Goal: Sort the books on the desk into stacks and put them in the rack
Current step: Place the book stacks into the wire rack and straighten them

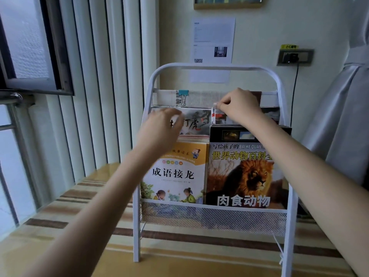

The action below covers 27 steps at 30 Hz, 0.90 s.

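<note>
A white metal rack (213, 67) stands on the floor against the wall, with books in its tiers. The lowest mesh tier holds an orange children's book (175, 174) on the left and a lion book (245, 176) on the right. Behind them stand a tiger-painting book (196, 121) and a red-and-white book (218, 116). The top tier holds papers with a blue binder clip (183, 94). My left hand (161, 126) rests on the tiger-painting book's top with curled fingers. My right hand (238, 104) pinches the top edge of the red-and-white book.
A window and white vertical rails (95, 76) fill the left. A grey curtain (343, 116) hangs at the right. A wall socket with a cable (293, 56) and a taped paper sheet (213, 41) sit behind the rack. The floor has a striped rug (79, 196).
</note>
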Each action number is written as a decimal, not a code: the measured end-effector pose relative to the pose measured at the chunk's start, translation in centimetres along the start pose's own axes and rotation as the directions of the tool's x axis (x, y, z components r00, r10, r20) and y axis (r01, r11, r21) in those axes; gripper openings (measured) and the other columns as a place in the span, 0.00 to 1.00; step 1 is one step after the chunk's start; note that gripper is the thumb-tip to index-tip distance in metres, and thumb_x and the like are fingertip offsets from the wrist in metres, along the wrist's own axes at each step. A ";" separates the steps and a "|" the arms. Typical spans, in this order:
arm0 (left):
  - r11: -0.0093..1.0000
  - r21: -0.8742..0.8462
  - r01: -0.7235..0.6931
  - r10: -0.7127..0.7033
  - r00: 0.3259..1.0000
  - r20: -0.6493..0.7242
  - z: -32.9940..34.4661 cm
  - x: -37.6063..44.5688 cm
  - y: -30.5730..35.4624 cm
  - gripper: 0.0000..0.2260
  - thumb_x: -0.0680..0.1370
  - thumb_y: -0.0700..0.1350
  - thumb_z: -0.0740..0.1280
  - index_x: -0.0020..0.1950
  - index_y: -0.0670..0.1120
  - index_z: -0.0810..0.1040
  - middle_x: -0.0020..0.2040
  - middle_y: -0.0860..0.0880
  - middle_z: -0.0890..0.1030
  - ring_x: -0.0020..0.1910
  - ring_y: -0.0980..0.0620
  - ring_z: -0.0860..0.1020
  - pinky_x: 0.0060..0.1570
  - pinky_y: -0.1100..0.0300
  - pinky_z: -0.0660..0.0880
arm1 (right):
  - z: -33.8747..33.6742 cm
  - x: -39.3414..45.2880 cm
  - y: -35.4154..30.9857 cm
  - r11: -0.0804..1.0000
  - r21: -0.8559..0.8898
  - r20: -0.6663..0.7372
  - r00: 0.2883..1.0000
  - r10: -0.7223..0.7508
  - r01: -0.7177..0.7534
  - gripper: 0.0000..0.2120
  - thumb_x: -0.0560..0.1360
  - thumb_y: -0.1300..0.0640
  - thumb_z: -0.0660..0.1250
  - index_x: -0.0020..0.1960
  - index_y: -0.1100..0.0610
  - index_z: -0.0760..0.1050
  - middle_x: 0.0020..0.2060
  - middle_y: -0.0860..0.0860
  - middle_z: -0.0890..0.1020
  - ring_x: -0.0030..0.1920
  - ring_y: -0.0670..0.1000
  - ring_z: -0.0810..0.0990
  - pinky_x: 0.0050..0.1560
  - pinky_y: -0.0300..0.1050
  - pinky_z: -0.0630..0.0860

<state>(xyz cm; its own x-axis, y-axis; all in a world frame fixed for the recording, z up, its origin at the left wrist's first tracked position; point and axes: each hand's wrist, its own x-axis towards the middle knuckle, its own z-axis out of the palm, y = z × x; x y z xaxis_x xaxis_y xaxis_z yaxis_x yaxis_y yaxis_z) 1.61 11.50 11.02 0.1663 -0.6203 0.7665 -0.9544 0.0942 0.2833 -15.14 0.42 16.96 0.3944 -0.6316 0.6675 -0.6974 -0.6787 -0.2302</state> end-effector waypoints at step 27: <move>0.924 0.335 -0.182 0.294 0.901 -0.320 7.2 -4.2 2.9 0.12 0.72 0.48 0.64 0.47 0.42 0.81 0.48 0.47 0.83 0.53 0.44 0.80 0.60 0.51 0.69 | 4.3 -6.2 1.2 0.956 -0.069 -0.162 0.942 -0.294 0.286 0.17 0.82 0.47 0.51 0.61 0.46 0.77 0.56 0.44 0.80 0.58 0.49 0.76 0.58 0.47 0.59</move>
<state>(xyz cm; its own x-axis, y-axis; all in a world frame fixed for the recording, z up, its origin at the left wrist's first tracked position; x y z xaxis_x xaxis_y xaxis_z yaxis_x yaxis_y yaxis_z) -3.64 8.78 4.46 -0.0511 -0.2820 0.9580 -0.9956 -0.0605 -0.0709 -15.82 1.89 9.48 0.4796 -0.3352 0.8109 -0.5947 -0.8037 0.0196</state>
